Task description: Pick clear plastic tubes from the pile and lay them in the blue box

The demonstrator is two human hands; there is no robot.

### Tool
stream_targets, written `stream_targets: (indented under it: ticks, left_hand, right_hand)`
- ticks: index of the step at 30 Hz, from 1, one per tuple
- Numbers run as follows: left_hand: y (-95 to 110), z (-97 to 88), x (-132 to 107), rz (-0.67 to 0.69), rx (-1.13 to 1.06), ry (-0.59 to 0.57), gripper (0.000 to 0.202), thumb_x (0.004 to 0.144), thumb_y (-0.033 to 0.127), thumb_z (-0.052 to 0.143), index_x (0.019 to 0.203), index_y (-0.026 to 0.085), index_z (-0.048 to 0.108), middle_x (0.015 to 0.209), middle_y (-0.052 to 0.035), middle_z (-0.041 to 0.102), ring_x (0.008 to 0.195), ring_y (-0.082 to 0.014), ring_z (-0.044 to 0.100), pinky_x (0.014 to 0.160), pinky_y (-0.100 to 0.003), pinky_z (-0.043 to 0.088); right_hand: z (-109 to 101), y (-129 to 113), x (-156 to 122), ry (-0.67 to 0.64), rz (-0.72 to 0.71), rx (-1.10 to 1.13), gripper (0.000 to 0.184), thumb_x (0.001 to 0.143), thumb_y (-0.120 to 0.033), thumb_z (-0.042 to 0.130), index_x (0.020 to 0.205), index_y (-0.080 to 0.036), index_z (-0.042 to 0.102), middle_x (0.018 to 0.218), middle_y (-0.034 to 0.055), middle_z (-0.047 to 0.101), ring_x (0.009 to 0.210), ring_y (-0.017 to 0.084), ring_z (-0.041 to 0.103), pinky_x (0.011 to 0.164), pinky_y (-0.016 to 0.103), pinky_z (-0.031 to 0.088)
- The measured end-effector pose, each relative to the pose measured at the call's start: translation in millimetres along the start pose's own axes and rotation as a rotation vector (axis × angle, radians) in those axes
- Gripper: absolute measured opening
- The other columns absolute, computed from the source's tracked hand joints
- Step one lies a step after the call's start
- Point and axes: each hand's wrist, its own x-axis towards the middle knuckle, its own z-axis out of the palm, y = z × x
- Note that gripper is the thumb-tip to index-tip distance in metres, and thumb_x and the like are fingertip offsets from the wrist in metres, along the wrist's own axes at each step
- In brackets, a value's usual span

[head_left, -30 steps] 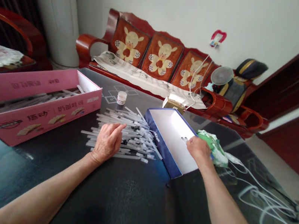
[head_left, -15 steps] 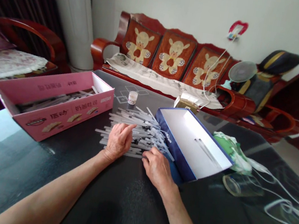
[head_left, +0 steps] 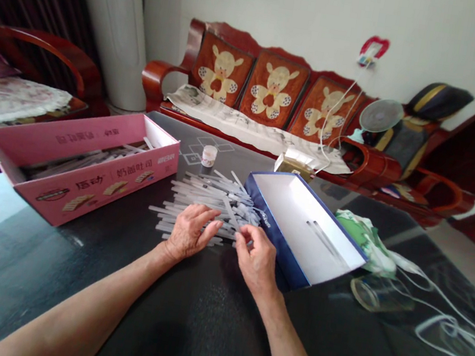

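A loose heap of slim, frosted-white pen barrels (head_left: 199,192) lies on the dark table between two boxes. My right hand (head_left: 255,257) pinches one pen barrel (head_left: 231,213) between thumb and fingertips, its far end tilted up to the left over the heap. At the heap's near left edge, my left hand (head_left: 191,232) rests over the barrels with its thumb apart from the fingers. Nothing shows in its grasp. Beside my right hand stands an open blue box (head_left: 276,230) with a white inside, where a few pen barrels (head_left: 324,240) lie.
On the left, an open pink box (head_left: 122,184) holds many similar barrels. Behind the heap stands a small white jar (head_left: 209,156). A tissue box (head_left: 293,165) is beyond the blue box. At right are a green-white plastic bag (head_left: 365,240), a glass container (head_left: 376,293) and white cable (head_left: 448,326).
My right hand has lifted a pen barrel off the heap's near edge into a raised tilt. My left hand has opened from a pointing shape and shifted slightly right.
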Motion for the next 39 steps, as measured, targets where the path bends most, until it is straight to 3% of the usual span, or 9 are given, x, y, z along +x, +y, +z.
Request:
stream_targets:
  ticks: [7, 11, 14, 17, 20, 24, 27, 33, 39]
  left_hand:
    - [8, 6.9, -1, -0.365, -0.415, 0.008, 0.027, 0.09, 0.038, 0.05, 0.103, 0.018, 0.062, 0.076, -0.0014, 0.066, 0.064, -0.0114, 0.061, 0.063, -0.023, 0.049]
    - [10, 9.1, 3, -0.53, -0.689, 0.09, 0.033, 0.09, 0.042, 0.048, 0.109, 0.017, 0.058, 0.069, 0.0024, 0.06, 0.048, -0.0077, 0.055, 0.05, -0.02, 0.046]
    - [8, 8.5, 8, -0.59, -0.672, 0.215, 0.036, 0.091, 0.043, 0.046, 0.112, 0.016, 0.056, 0.063, 0.005, 0.054, 0.042, -0.0051, 0.047, 0.043, -0.017, 0.04]
    - [5, 8.5, 9, -0.593, -0.587, 0.273, 0.034, 0.092, 0.042, 0.044, 0.111, 0.017, 0.056, 0.064, 0.0051, 0.052, 0.045, -0.0052, 0.046, 0.045, -0.017, 0.04]
    - [1, 10.1, 4, -0.555, -0.517, 0.25, 0.031, 0.092, 0.038, 0.044, 0.111, 0.017, 0.057, 0.065, 0.0046, 0.052, 0.047, -0.0052, 0.046, 0.047, -0.017, 0.04]
    - [-1, 12.4, -2, -0.494, -0.454, 0.164, 0.027, 0.092, 0.033, 0.044, 0.109, 0.018, 0.059, 0.067, 0.0034, 0.054, 0.051, -0.0056, 0.047, 0.051, -0.016, 0.04]
    - [-1, 12.9, -4, -0.482, -0.448, 0.136, 0.028, 0.092, 0.032, 0.044, 0.11, 0.018, 0.059, 0.066, 0.0031, 0.055, 0.052, -0.0062, 0.048, 0.052, -0.017, 0.041]
    - [0, 13.0, -4, -0.463, -0.438, 0.132, 0.028, 0.092, 0.031, 0.043, 0.111, 0.017, 0.059, 0.066, 0.0026, 0.055, 0.052, -0.0065, 0.048, 0.052, -0.017, 0.041]
    - [0, 11.4, -4, -0.387, -0.36, 0.123, 0.03, 0.092, 0.029, 0.044, 0.114, 0.017, 0.059, 0.068, 0.0021, 0.057, 0.056, -0.0073, 0.051, 0.057, -0.018, 0.042]
  right_hand:
    - [34, -26, -21, -0.035, 0.012, 0.158, 0.006, 0.085, -0.023, 0.055, 0.088, -0.02, 0.059, 0.079, 0.0028, 0.064, 0.072, 0.015, 0.061, 0.066, 0.025, 0.049]
    - [26, -25, -19, -0.077, -0.064, 0.15, 0.014, 0.088, -0.02, 0.05, 0.094, -0.021, 0.063, 0.085, 0.004, 0.065, 0.079, 0.016, 0.062, 0.073, 0.026, 0.049]
    - [11, -8, -8, 0.01, -0.055, 0.072, 0.019, 0.089, -0.019, 0.047, 0.093, -0.021, 0.065, 0.089, 0.0056, 0.066, 0.085, 0.017, 0.062, 0.078, 0.028, 0.049]
    - [-1, 14, 13, 0.041, -0.036, -0.061, 0.019, 0.088, -0.018, 0.048, 0.092, -0.019, 0.066, 0.088, 0.0064, 0.065, 0.084, 0.018, 0.062, 0.079, 0.029, 0.048]
    - [-6, 30, 40, 0.002, -0.053, -0.236, 0.021, 0.085, -0.015, 0.049, 0.096, -0.017, 0.067, 0.093, 0.0082, 0.064, 0.085, 0.018, 0.061, 0.079, 0.028, 0.048]
    - [-2, 33, 76, -0.198, 0.008, -0.577, 0.027, 0.086, -0.012, 0.045, 0.101, -0.018, 0.067, 0.099, 0.0093, 0.065, 0.084, 0.018, 0.063, 0.074, 0.025, 0.048]
    - [3, 27, 92, -0.342, 0.061, -0.732, 0.028, 0.085, -0.008, 0.045, 0.094, -0.017, 0.07, 0.095, 0.0108, 0.068, 0.078, 0.018, 0.065, 0.067, 0.025, 0.048]
    - [5, 17, 101, -0.438, 0.108, -0.811, 0.029, 0.08, -0.003, 0.046, 0.091, -0.014, 0.072, 0.096, 0.0152, 0.07, 0.08, 0.021, 0.068, 0.068, 0.026, 0.048]
    - [-10, 9, 98, -0.456, 0.132, -0.838, 0.03, 0.082, -0.006, 0.043, 0.096, -0.013, 0.069, 0.095, 0.0153, 0.07, 0.084, 0.025, 0.068, 0.067, 0.028, 0.047]
